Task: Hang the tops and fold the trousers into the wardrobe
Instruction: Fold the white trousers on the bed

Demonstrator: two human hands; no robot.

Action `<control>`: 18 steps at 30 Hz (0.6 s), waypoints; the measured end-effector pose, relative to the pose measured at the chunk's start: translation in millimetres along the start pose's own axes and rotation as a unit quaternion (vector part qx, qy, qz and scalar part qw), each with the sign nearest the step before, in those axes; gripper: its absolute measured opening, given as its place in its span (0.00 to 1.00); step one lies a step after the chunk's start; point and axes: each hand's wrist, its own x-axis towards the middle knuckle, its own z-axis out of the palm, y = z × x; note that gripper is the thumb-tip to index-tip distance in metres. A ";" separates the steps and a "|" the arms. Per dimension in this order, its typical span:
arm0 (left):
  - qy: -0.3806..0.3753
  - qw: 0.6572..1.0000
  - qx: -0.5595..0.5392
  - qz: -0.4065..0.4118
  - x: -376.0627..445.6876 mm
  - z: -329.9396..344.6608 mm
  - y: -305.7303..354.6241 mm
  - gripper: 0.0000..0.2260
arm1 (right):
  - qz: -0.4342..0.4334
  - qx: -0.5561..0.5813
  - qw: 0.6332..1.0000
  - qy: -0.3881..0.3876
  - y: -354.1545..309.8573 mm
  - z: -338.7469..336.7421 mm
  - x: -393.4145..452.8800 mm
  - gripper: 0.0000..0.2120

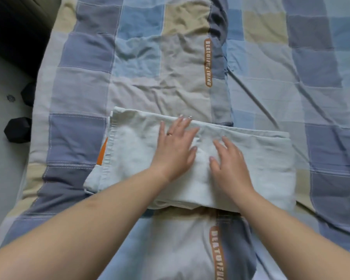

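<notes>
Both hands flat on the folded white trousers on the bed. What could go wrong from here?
1. The trousers lie on a wrinkled quilt, so pressing may set creases.
2. The near layers look uneven; lifting could let the fold slip open.
3. Left hand and right hand sit mid-fold; the right end is unheld and may flop.

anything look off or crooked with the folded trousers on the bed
Slightly. The white folded trousers lie askew on the checked quilt: the left end fans out, with lower layers and an orange patch poking past the top layer. Both the left hand and right hand press flat on them.
</notes>
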 end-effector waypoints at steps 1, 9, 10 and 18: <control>-0.033 0.999 0.018 0.037 1.3 12.2 15.0 0.23 | 0.010 -0.038 0.999 -0.003 18.5 -1.6 -0.7 0.24; -0.085 0.986 0.145 0.023 -1.8 78.4 3.3 0.30 | -0.091 -0.213 0.973 -0.019 115.0 30.5 16.7 0.31; -0.081 0.983 0.162 0.025 -3.9 78.5 -13.7 0.31 | -0.102 -0.225 0.969 -0.016 122.6 31.4 21.8 0.32; -0.050 0.975 0.191 -0.102 -9.8 69.6 -73.5 0.40 | -0.105 -0.285 0.951 -0.055 195.1 11.5 42.5 0.38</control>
